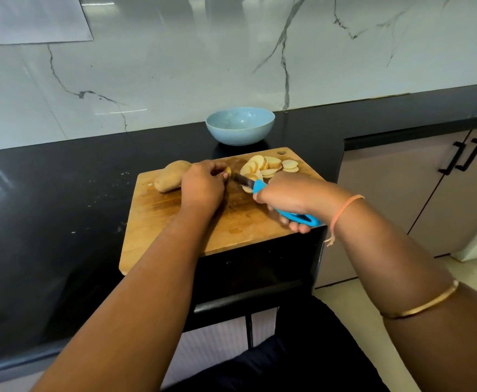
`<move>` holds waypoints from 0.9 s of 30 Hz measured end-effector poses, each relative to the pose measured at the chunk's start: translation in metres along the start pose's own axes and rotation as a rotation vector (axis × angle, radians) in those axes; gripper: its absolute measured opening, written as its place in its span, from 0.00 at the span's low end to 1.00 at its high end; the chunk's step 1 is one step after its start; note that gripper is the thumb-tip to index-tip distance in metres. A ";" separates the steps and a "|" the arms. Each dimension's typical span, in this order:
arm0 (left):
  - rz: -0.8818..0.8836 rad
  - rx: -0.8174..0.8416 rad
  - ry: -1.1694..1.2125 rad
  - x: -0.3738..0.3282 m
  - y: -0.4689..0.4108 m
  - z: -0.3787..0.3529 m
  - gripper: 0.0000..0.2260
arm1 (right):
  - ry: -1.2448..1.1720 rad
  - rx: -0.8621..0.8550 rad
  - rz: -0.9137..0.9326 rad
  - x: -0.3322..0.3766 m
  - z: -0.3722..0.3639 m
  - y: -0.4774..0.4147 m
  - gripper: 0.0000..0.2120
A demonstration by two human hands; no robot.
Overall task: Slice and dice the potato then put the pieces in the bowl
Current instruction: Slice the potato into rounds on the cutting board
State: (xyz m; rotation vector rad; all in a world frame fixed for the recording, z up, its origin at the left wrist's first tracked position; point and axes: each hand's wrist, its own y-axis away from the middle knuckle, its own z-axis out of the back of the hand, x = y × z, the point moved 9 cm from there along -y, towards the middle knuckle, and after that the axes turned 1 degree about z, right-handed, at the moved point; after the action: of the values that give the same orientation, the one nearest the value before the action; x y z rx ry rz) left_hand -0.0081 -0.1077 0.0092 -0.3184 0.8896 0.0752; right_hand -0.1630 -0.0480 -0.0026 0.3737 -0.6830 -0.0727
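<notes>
Both bare forearms reach forward. The left hand point(203, 188), knuckles up, pinches a small potato piece point(228, 172); the right hand point(284, 197) grips a knife point(259, 186), fingers curled underneath.

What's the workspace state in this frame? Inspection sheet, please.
Surface: black stone countertop, with a rectangular wooden cutting board on it.
Job's things: whole brown potato and pale round potato slices on the board; light blue ceramic bowl behind the board, no pieces visible inside; blue-handled knife.
Clutter: pale specks on the countertop left of the board.
Grippers: left hand pinches small potato end piece; right hand grips the knife handle, blade toward that piece.
Cables: nothing seen.
Surroundings: white marble-look wall, beige cabinet with black handles.
</notes>
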 end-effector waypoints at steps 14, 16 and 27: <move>-0.145 0.398 -0.204 -0.016 0.017 -0.032 0.27 | -0.646 -0.063 0.184 -0.035 0.029 -0.028 0.14; -0.168 0.307 -0.219 -0.019 0.015 -0.029 0.25 | -0.759 -0.072 0.221 -0.038 0.032 -0.028 0.15; -0.214 0.205 -0.253 -0.045 0.012 -0.053 0.32 | -0.969 -0.067 0.278 -0.046 0.037 -0.027 0.15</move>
State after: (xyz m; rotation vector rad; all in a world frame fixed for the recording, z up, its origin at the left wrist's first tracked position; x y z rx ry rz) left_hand -0.0784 -0.1095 0.0102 -0.2053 0.6028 -0.1694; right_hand -0.2207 -0.0760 -0.0138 0.1559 -1.6796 -0.0068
